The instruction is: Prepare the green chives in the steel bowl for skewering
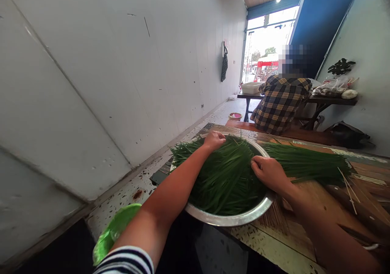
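Observation:
A wide metal bowl (234, 218) sits on the wooden table (301, 229), heaped with long green chive leaves (225, 176). My left hand (214, 140) reaches across to the far side of the bowl, fingers curled closed on the leaves there. My right hand (268, 171) rests at the bowl's right rim, its fingers bent and pinching leaves. More chives (304, 162) lie in a flat bundle on the table to the right of the bowl. Thin bamboo skewers (350, 190) lie on the table close to my right forearm.
A white wall runs along the left. A green plastic object (114, 231) shows beneath my left arm. A person in a plaid shirt (280, 103) sits beyond the table, back turned, at another table with a white tub (251, 88) and bagged goods (332, 88).

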The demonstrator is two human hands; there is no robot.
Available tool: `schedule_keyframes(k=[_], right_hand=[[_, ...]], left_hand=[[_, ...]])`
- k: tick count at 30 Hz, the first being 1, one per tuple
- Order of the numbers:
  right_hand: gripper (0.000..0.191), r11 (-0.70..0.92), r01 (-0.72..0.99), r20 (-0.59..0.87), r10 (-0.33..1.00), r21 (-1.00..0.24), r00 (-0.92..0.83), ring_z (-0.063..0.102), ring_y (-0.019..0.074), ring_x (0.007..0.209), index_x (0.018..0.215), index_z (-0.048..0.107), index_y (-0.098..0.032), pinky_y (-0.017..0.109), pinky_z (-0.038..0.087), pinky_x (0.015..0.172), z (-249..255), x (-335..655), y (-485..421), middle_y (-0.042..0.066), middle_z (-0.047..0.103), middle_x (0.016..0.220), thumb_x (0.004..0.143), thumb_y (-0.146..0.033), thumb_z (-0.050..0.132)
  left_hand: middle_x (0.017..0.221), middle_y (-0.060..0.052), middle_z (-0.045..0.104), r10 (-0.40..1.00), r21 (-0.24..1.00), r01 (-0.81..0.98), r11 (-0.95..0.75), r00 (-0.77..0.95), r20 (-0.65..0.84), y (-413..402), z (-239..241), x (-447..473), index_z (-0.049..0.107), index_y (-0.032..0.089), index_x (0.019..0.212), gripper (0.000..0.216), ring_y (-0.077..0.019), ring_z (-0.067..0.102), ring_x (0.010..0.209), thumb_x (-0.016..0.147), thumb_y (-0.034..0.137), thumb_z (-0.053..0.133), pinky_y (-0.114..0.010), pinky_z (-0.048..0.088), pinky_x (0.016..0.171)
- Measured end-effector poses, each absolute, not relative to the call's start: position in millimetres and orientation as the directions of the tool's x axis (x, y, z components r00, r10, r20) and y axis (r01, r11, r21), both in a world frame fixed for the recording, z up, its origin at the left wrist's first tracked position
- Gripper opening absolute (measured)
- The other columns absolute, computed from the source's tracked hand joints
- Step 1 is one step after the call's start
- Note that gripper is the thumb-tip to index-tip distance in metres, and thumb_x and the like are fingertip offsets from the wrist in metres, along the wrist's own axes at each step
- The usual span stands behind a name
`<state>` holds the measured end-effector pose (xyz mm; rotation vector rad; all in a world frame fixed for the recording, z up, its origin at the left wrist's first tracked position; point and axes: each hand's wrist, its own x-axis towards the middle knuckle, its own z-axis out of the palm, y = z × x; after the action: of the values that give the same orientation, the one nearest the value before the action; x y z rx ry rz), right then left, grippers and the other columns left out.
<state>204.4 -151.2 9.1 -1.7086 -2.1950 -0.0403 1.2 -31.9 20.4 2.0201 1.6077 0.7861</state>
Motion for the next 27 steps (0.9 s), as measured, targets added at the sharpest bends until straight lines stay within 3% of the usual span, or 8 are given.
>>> schedule_keyframes(k=[5, 11, 17, 27], right_hand=[[0.030, 0.262, 0.945, 0.293, 0.935, -0.198, -0.198, 0.056, 0.0148, 0.063, 0.071, 0.061, -0.020, 0.026, 0.027, 0.058, 10, 204, -152, 0.004, 0.067, 0.070, 0.085, -0.029, 0.036], [0.030, 0.270, 0.943, 0.295, 0.933, -0.194, -0.206, 0.057, 0.0146, 0.064, 0.073, 0.063, -0.020, 0.026, 0.027, 0.058, 9, 205, -151, 0.004, 0.068, 0.072, 0.085, -0.029, 0.036], [0.031, 0.271, 0.946, 0.308, 0.928, -0.178, -0.208, 0.058, 0.0152, 0.064, 0.075, 0.064, -0.019, 0.026, 0.027, 0.057, 8, 205, -150, 0.005, 0.069, 0.072, 0.085, -0.029, 0.036], [0.030, 0.263, 0.944, 0.292, 0.935, -0.199, -0.199, 0.057, 0.0142, 0.063, 0.071, 0.062, -0.020, 0.026, 0.026, 0.057, 8, 205, -150, 0.004, 0.068, 0.070, 0.085, -0.029, 0.036]], left_hand=[[0.078, -0.007, 0.071, 0.954, 0.616, 0.729, -0.298, 0.242, 0.176, -32, 17, 3, 0.070, 0.010, 0.097, 0.029, -0.0154, 0.062, 0.075, 0.077, 0.020, 0.051, -0.024, 0.048, 0.074], [0.091, -0.007, 0.070, 0.934, 0.620, 0.699, -0.357, 0.273, 0.230, -31, 17, 8, 0.071, 0.012, 0.094, 0.027, -0.0158, 0.061, 0.084, 0.080, 0.025, 0.051, -0.023, 0.047, 0.079], [0.073, -0.005, 0.070, 0.927, 0.647, 0.672, -0.360, 0.334, 0.169, -33, 15, 11, 0.069, 0.010, 0.094, 0.027, -0.0110, 0.059, 0.061, 0.081, 0.020, 0.047, -0.021, 0.048, 0.066], [0.069, -0.003, 0.069, 0.927, 0.718, 0.605, -0.344, 0.340, 0.157, -33, 11, 11, 0.064, 0.010, 0.101, 0.028, -0.0086, 0.057, 0.054, 0.080, 0.016, 0.047, -0.020, 0.047, 0.061]])
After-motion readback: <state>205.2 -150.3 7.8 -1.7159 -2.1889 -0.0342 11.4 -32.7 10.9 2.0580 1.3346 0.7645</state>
